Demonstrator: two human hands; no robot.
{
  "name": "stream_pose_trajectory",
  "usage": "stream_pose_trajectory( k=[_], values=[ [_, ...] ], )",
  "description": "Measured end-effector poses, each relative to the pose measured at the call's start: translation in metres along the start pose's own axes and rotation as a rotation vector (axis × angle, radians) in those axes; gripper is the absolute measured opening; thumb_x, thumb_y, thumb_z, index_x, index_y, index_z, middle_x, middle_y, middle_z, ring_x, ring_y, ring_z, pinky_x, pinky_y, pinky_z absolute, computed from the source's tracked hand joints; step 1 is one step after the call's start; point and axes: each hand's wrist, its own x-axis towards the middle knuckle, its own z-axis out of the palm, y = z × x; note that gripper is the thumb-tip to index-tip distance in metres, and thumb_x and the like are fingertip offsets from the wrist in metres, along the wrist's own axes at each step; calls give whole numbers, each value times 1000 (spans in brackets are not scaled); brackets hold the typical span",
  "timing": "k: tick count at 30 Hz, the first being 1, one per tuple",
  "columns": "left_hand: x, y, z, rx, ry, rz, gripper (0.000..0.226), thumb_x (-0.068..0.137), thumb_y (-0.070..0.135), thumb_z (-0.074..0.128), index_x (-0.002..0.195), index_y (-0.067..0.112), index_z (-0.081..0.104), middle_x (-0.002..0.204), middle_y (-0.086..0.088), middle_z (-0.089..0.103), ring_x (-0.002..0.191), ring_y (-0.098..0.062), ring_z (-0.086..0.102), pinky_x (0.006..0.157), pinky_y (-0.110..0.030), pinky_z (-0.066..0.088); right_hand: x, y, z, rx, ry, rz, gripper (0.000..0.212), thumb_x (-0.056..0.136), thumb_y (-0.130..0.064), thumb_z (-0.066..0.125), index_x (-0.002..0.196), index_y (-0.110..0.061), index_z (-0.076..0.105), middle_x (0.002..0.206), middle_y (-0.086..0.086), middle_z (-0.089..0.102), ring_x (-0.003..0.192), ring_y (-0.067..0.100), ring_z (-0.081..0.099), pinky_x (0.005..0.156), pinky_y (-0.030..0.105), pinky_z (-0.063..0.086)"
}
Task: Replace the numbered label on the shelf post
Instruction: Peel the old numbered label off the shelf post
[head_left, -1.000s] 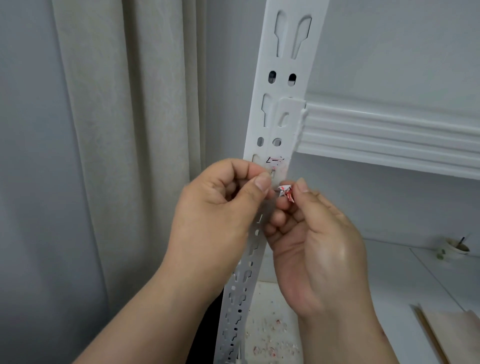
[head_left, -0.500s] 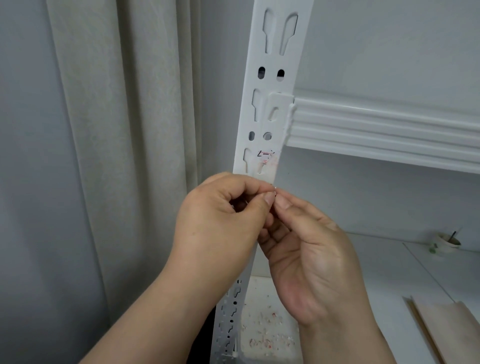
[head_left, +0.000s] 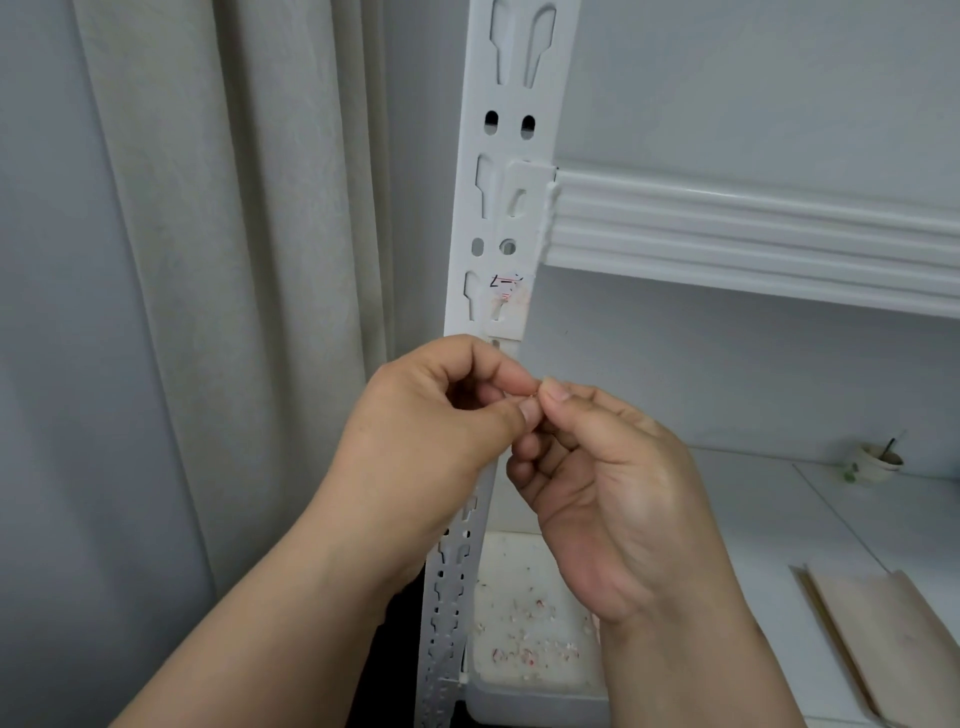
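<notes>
A white slotted shelf post (head_left: 511, 156) runs up the middle of the view. On it, just under the shelf beam, clings a torn remnant of the old label (head_left: 506, 291) with black and red marks and pinkish glue stain. Below the remnant my left hand (head_left: 436, 415) and my right hand (head_left: 608, 467) meet in front of the post. Their thumbs and forefingers pinch together around a tiny scrap of peeled label (head_left: 531, 399), which is almost wholly hidden between the fingertips.
A white shelf beam (head_left: 753, 234) runs right from the post. A beige curtain (head_left: 234, 260) hangs on the left. A white tray (head_left: 524, 649) strewn with label scraps sits below. Brown paper (head_left: 883, 639) and a small cup (head_left: 875, 460) lie on the lower shelf.
Both hands have dropped below the label remnant. The red and white scrap seen in my right fingertips a second ago is now squeezed between both hands' fingertips and barely visible.
</notes>
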Motion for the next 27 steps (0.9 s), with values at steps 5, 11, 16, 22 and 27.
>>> stream_pose_trajectory(
  k=[5, 11, 16, 22, 27],
  values=[
    [-6, -3, 6, -265, -17, -102, 8, 63, 13, 75, 65, 20, 72, 66, -5, 61, 56, -13, 60, 57, -24, 51, -1, -1, -4, 99, -19, 67, 14, 70, -15, 60, 71, -9, 73, 65, 5, 67, 52, 9, 50, 54, 23, 43],
    [-12, -8, 13, -409, 31, -202, 8, 60, 20, 73, 66, 15, 70, 70, -7, 68, 55, -11, 57, 56, -22, 50, -4, 4, -8, 122, 13, 45, 34, 82, -11, 59, 107, 11, 62, 72, 9, 64, 52, 8, 52, 52, 20, 46],
    [-14, -14, 15, -343, 116, -175, 7, 65, 21, 75, 69, 16, 73, 74, -8, 71, 64, -17, 60, 67, -31, 51, -8, 5, -12, 40, 26, -36, 21, 73, -16, 65, 87, -2, 70, 69, 8, 66, 57, 13, 54, 57, 24, 47],
    [-18, -14, 20, 73, 257, 91, 21, 78, 7, 77, 66, 24, 75, 74, 0, 72, 62, -2, 66, 57, -10, 50, -7, 8, -12, 80, 50, -23, 12, 71, -12, 67, 81, -6, 71, 88, 22, 65, 57, 11, 53, 60, 26, 46],
    [-21, -19, 21, 332, 250, 309, 28, 80, 5, 75, 73, 32, 73, 72, 9, 66, 73, 2, 64, 58, -2, 44, -5, 12, -12, 128, 91, -16, 10, 74, -10, 63, 80, -5, 68, 74, 14, 59, 56, 12, 50, 58, 25, 46]
  ],
)
